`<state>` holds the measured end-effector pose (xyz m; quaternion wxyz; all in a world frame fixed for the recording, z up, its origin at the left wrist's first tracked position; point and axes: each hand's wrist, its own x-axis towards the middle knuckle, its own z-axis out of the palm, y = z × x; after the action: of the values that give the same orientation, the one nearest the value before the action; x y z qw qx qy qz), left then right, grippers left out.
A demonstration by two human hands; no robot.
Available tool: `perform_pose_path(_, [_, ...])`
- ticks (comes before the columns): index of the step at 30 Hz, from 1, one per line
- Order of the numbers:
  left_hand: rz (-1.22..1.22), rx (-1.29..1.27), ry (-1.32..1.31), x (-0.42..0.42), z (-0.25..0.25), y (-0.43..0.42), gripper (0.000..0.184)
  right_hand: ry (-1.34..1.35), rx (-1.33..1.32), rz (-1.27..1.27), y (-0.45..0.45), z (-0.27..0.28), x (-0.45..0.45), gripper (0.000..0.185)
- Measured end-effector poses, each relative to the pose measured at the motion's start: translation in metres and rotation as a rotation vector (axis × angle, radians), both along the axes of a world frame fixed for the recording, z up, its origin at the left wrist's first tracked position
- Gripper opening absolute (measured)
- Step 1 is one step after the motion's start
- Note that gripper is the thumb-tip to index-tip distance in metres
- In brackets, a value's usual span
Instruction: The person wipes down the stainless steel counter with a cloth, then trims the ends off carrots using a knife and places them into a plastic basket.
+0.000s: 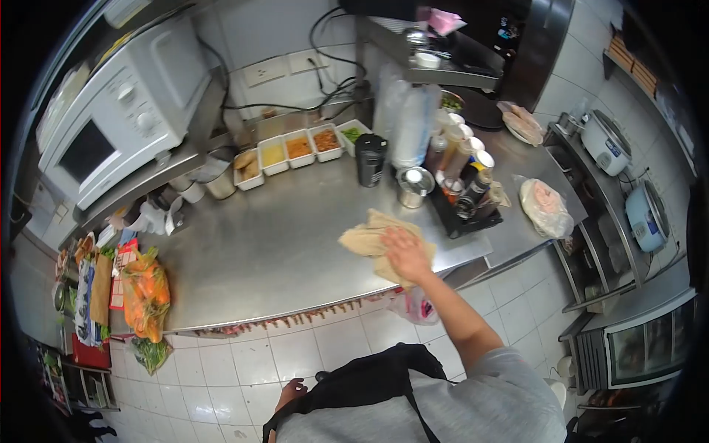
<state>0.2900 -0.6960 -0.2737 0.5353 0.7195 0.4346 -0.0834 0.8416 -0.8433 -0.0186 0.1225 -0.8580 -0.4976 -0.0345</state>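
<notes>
Black apron point(354, 376) fills the near side of my view, with the left hand point(295, 388) low beside it, apart from the counter point(251, 236); I cannot tell how its fingers are set. Beyond, my right hand point(405, 255) lies palm down, fingers spread, on the tan cloth point(360, 240), which sits rumpled near the counter's front edge, right of its middle. I judge the wiping to be under way; how much of the counter is done or left, I cannot tell from this view. Leftward, a long flat run gives me room up to the produce bag point(145, 292). Rightward, the black tray point(452, 221) of bottles point(454, 159) crowds me. Farther back, the canister point(412, 193), black cup point(371, 162) and row of tubs point(251, 184) limit my reach.
</notes>
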Motion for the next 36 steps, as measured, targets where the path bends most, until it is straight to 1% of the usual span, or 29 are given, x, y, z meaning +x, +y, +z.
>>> perform_pose_path(1, [-0.038,0.013,0.0,0.019,0.007,-0.01,0.042,0.008,-0.001,-0.071,-0.032,0.006,0.017,0.045])
perform_pose_path(4, [-0.157,0.025,-0.017,0.081,0.021,-0.041,0.043,0.075,0.145,-0.036,-0.104,0.0,0.052,0.044])
perform_pose_path(5, [-0.184,0.01,-0.03,0.101,0.023,-0.047,0.043,0.001,0.193,0.007,-0.121,-0.006,0.053,0.041])
perform_pose_path(8, [-0.24,0.007,-0.034,0.14,0.033,-0.062,0.044,0.085,0.257,-0.06,-0.164,-0.008,0.048,0.041])
perform_pose_path(9, [-0.249,0.032,-0.021,0.153,0.051,-0.065,0.044,0.115,0.309,-0.093,-0.179,-0.01,0.051,0.038])
perform_pose_path(11, [-0.252,0.061,-0.008,0.183,0.097,-0.076,0.045,0.213,0.529,-0.111,-0.21,-0.013,0.072,0.034])
perform_pose_path(12, [-0.243,0.071,-0.005,0.19,0.113,-0.078,0.045,0.244,0.633,-0.274,-0.219,-0.013,0.083,0.038])
perform_pose_path(13, [-0.225,0.08,0.001,0.189,0.123,-0.078,0.046,0.47,0.491,-0.594,-0.237,-0.019,0.104,0.042])
perform_pose_path(14, [-0.155,0.049,0.011,0.182,0.108,-0.071,0.049,0.289,0.364,-0.728,-0.258,-0.042,0.142,0.044])
perform_pose_path(15, [-0.143,0.234,0.035,0.182,0.115,-0.068,0.051,0.158,0.639,-0.75,-0.271,-0.048,0.171,0.042])
perform_pose_path(16, [-0.184,0.399,0.005,0.181,0.122,-0.057,0.048,0.342,0.854,-0.822,-0.288,-0.047,0.201,0.041])
perform_pose_path(17, [-0.073,0.543,-0.132,0.178,0.135,-0.05,0.042,0.201,0.817,-0.794,-0.298,-0.047,0.223,0.04])
perform_pose_path(18, [0.115,0.497,-0.206,0.18,0.162,-0.043,0.038,0.327,0.929,-0.78,-0.28,-0.006,0.215,0.041])
perform_pose_path(19, [0.189,0.562,-0.272,0.175,0.177,-0.03,0.035,0.23,0.791,-0.684,-0.315,-0.063,0.284,0.043])
perform_pose_path(20, [0.249,0.656,-0.303,0.165,0.185,-0.014,0.033,0.295,0.85,-0.529,-0.297,-0.049,0.275,0.046])
perform_pose_path(21, [0.299,0.717,-0.26,0.156,0.204,0.001,0.028,0.378,0.689,-0.494,-0.299,-0.059,0.293,0.05])
perform_pose_path(22, [0.337,0.811,-0.26,0.144,0.22,0.019,0.027,0.167,0.288,-0.475,-0.3,-0.065,0.305,0.054])
perform_pose_path(23, [0.357,0.904,-0.263,0.131,0.235,0.039,0.026,0.553,0.385,-0.405,-0.294,-0.038,0.295,0.059])
perform_pose_path(24, [0.449,1.014,-0.359,0.12,0.252,0.059,0.026,0.491,0.572,-0.525,-0.289,-0.051,0.304,0.059])
perform_pose_path(25, [0.496,1.165,-0.462,0.107,0.275,0.082,0.025,0.379,0.695,-0.589,-0.281,-0.038,0.28,0.059])
perform_pose_path(26, [0.595,1.201,-0.429,0.089,0.289,0.109,0.023,0.544,0.897,-0.748,-0.259,-0.011,0.255,0.057])
perform_pose_path(27, [0.681,1.268,-0.436,0.072,0.3,0.136,0.023,0.429,0.887,-0.79,-0.264,-0.017,0.269,0.058])
perform_pose_path(28, [0.742,1.349,-0.377,0.058,0.314,0.161,0.024,0.217,0.873,-0.895,-0.261,-0.016,0.267,0.058])
perform_pose_path(29, [0.803,1.426,-0.32,0.046,0.326,0.185,0.026,0.155,0.981,-0.914,-0.248,-0.009,0.262,0.054])
perform_pose_path(30, [0.835,1.42,-0.244,0.032,0.332,0.213,0.027,0.089,1.087,-0.932,-0.23,0.007,0.246,0.049])
perform_pose_path(31, [0.866,1.41,-0.169,0.022,0.333,0.239,0.03,0.005,1.1,-0.866,-0.215,0.028,0.23,0.045])
perform_pose_path(34, [0.796,1.546,0.163,0.007,0.339,0.307,0.038,-0.231,1.141,-0.665,-0.152,0.101,0.17,0.035])
perform_pose_path(35, [0.804,1.513,0.252,0.004,0.334,0.331,0.042,-0.228,1.152,-0.664,-0.128,0.122,0.143,0.035])
perform_pose_path(36, [0.798,1.451,0.256,0.003,0.334,0.348,0.041,-0.24,1.118,-0.625,-0.105,0.142,0.115,0.035])
